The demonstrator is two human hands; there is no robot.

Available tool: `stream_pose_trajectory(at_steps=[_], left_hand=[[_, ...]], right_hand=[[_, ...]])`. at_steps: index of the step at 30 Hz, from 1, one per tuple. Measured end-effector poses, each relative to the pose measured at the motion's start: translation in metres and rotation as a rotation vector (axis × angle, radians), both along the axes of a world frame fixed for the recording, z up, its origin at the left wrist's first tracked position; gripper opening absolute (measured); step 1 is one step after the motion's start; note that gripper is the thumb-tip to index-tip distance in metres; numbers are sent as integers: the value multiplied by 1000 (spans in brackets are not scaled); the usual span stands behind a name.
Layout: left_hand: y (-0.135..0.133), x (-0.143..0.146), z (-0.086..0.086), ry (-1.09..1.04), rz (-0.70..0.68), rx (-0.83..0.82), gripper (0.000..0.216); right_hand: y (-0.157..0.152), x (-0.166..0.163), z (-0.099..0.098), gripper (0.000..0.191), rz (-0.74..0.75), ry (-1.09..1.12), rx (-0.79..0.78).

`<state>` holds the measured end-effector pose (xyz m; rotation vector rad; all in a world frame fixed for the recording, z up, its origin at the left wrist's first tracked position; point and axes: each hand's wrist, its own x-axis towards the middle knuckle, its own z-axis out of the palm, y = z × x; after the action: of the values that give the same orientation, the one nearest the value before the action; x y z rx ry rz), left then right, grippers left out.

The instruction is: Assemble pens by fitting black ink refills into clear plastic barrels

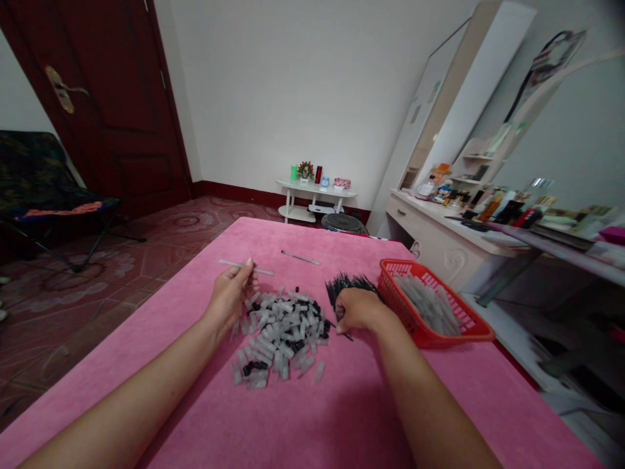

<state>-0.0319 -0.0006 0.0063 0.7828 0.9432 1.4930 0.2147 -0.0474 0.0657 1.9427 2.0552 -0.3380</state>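
no readable text, brands, numbers or signs; any print on bottles (491, 207) too small.

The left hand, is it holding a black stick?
No, the left hand pinches a thin, pale tube between its thumb and fingers.

Pink cloth (273, 423); red basket (439, 339); black sticks (347, 281); camouflage-patterned chair (29, 166)

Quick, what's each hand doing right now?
Left hand: closed, fingers pinching a clear tube.
Right hand: curled beside the black sticks, a thin dark stick at its fingers; whether gripped, can't tell.
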Motion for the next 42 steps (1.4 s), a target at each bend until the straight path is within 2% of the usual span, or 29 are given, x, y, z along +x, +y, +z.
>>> stream_pose_trajectory(at_steps=[5, 9, 14, 16, 19, 23, 25, 27, 30, 33, 35, 37, 40, 42], left_hand=[[1, -1, -2, 5, -8, 3, 37], [3, -1, -6, 11, -17, 14, 37], [3, 0, -9, 19, -26, 2, 35], [2, 1, -10, 21, -28, -6, 34], [-1, 4, -10, 45, -54, -8, 36], [-11, 13, -5, 145, -155, 41, 38], [-19, 19, -2, 222, -218, 85, 38], [-27, 25, 0, 301, -288, 139, 37], [-36, 33, 2, 409, -384, 220, 38], [-38, 37, 3, 483, -435, 282, 38], [-35, 34, 3, 519, -389, 320, 38], [-26, 24, -2, 547, -279, 337, 39], [-4, 0, -18, 539, -70, 301, 41], [12, -19, -31, 540, 4, 261, 41]], right_hand=[[-1, -2, -2, 20, 58, 34, -3], [2, 15, 2, 9, 1, 127, 59], [11, 43, 3, 13, -221, 127, 419], [15, 50, 0, 16, -285, 100, 496], [18, 49, -6, 17, -299, 168, 560], [16, 16, -14, 19, -136, 397, 590], [11, -7, -16, 21, 26, 672, 574], [3, -29, -16, 25, 149, 842, 531], [-10, -50, -13, 31, 226, 820, 496], [-18, -55, -9, 42, 240, 726, 490], [-20, -52, -6, 48, 237, 678, 478], [-18, -47, -2, 48, 220, 650, 474], [-13, -32, 4, 45, 149, 666, 498], [-10, -16, 9, 43, 82, 672, 528]])
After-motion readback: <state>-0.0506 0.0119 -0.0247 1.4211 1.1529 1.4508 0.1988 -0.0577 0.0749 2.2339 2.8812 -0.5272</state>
